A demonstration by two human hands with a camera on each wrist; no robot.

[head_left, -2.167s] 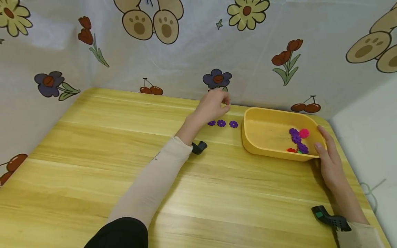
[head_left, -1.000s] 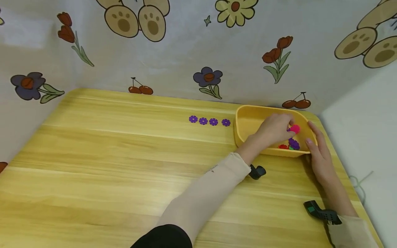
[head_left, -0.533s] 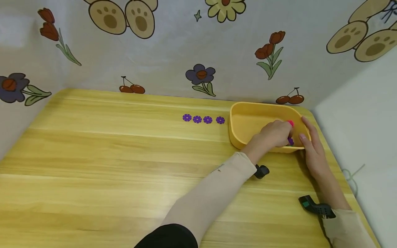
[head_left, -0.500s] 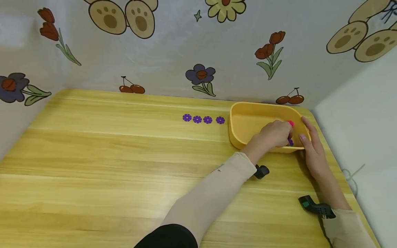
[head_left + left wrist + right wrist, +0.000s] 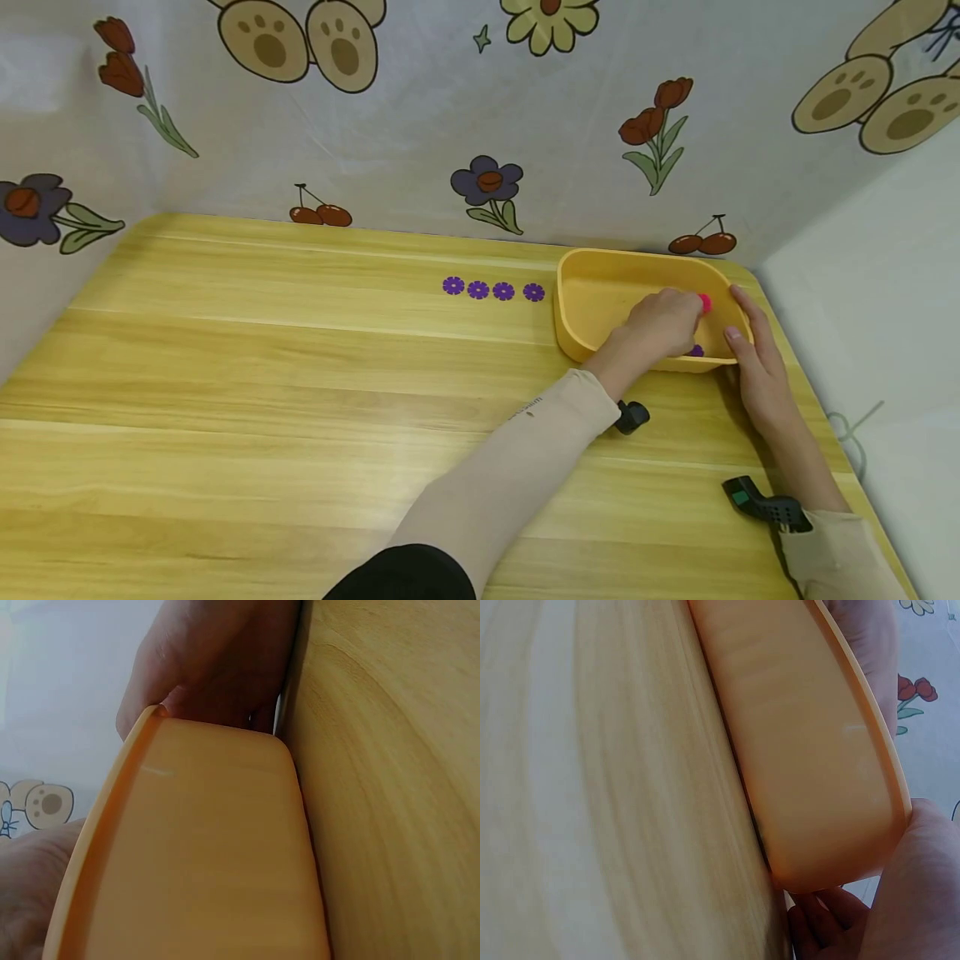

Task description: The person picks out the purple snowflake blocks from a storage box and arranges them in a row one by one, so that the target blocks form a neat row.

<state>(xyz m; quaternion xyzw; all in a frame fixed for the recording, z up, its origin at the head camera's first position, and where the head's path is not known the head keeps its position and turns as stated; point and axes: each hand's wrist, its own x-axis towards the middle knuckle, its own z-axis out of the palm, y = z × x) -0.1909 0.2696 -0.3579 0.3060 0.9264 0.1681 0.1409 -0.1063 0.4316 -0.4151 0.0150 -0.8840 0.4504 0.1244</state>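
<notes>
A yellow plastic tub (image 5: 600,287) stands at the table's back right. My left hand (image 5: 663,323) reaches down into it with bent fingers; the fingertips are hidden, so I cannot tell whether they pinch anything. By that hand, inside the tub, show a pink snowflake disc (image 5: 705,303) and part of a purple snowflake disc (image 5: 696,351). My right hand (image 5: 768,375) grips the tub's right end, thumb over the rim. In the right wrist view the right hand (image 5: 922,885) holds the tub's corner (image 5: 817,847). Several purple snowflake discs (image 5: 503,291) lie in a row left of the tub.
The wooden table (image 5: 262,400) meets a printed cloth backdrop (image 5: 390,158) along its back edge, close behind the tub. To the right, past the table's edge, is a white surface (image 5: 900,333) with a pale cord (image 5: 851,437).
My left hand has moved right from the row of purple discs into the tub, and its fingers have shifted slightly among the discs there. The right hand keeps its grip on the tub.
</notes>
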